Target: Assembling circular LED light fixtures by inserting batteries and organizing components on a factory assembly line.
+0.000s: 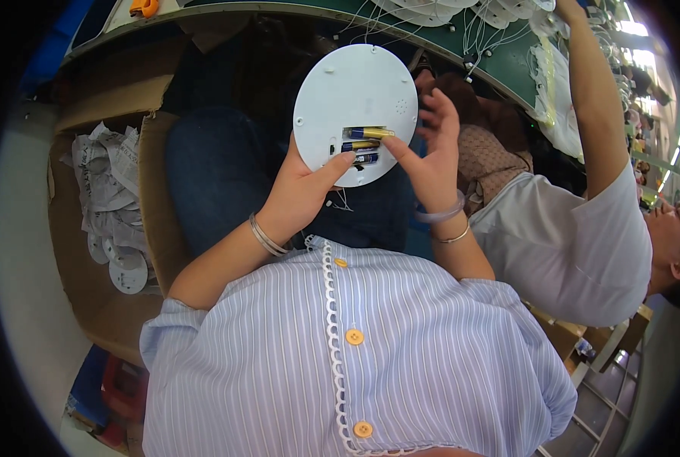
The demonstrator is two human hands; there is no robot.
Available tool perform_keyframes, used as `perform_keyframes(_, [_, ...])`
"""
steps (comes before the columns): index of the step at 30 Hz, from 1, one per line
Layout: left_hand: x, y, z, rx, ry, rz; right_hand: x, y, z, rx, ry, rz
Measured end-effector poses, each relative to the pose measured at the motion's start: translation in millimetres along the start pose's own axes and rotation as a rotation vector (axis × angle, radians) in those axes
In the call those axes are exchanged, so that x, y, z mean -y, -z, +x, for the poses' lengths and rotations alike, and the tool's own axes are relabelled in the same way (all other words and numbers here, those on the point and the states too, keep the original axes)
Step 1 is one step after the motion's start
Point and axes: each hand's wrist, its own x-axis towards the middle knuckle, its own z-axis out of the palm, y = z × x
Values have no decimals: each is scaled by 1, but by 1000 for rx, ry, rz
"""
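Note:
A round white plastic disc (347,87) is held up in front of me, its flat side with small screw holes and a speaker grille facing me. My left hand (298,190) grips its lower left edge, the thumb resting by the battery slots. Blue-and-gold batteries lie in the slots: an upper battery (369,132), a middle battery (360,145) and a lower battery (366,159). My right hand (435,156) is at the disc's right edge, its thumb touching the right end of the upper battery and its other fingers spread apart. Thin white wires (342,202) hang below the disc.
An open cardboard box (161,175) on my left holds crumpled printed paper (110,171) and white discs (129,273). Ahead, a green worktable (511,72) carries more white discs (424,11) with loose wires. At right, a co-worker (568,236) reaches over the table.

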Motion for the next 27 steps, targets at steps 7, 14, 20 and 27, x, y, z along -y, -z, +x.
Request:
perform_keyframes(7, [4, -1, 1, -32, 41, 73, -3, 1, -2, 175, 499, -581])
perform_keyframes(14, [6, 6, 6, -44, 10, -38, 7, 6, 0, 254, 408, -741])
perform_keyframes(20, [7, 5, 6, -45, 38, -42, 8, -5, -6, 115, 189, -69])
perform_keyframes(27, [-2, 3, 2, -14, 97, -174, 7, -5, 7, 150, 488, -505])
